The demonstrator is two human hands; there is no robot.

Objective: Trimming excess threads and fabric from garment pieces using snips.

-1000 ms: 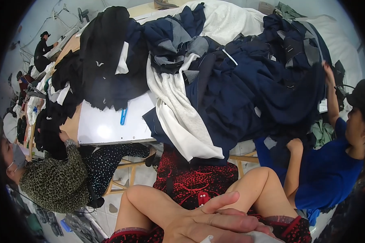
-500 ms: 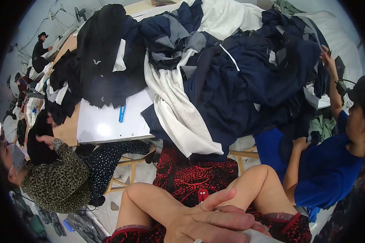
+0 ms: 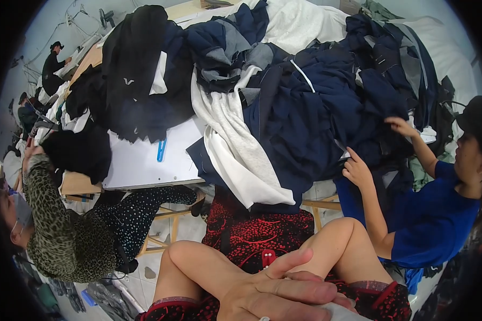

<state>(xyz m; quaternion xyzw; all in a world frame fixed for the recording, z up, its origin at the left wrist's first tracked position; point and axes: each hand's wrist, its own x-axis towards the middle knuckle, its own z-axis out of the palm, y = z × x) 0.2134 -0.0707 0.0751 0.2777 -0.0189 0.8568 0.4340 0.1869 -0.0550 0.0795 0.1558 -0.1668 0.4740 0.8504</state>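
Note:
My left hand (image 3: 273,297) reaches in from the lower edge and lies over my lap, its fingers stretched to the right and no object visible in them. A ring shows on one finger at the picture's edge. Parts of other fingers peek out beneath it, seemingly my right hand (image 3: 349,303), which is mostly covered. Beside them, at the bottom edge, is a bit of whitish cloth (image 3: 348,313), only partly visible. Under both hands are my bare knees and a red-and-black patterned garment (image 3: 260,227). Neither hand touches the cloth on the table.
Ahead, a white table (image 3: 139,166) bears heaped navy cloth (image 3: 310,117), black cloth (image 3: 144,69), a white piece (image 3: 241,155) hanging over the edge and a blue-handled tool (image 3: 161,150). Co-workers sit at left in leopard print (image 3: 64,230) and at right in blue (image 3: 434,219).
My hands stay still. The left co-worker's arm has reached forward, and black cloth now lies on the table corner. The right co-worker's raised hand has lowered, and both hands are at the navy cloth.

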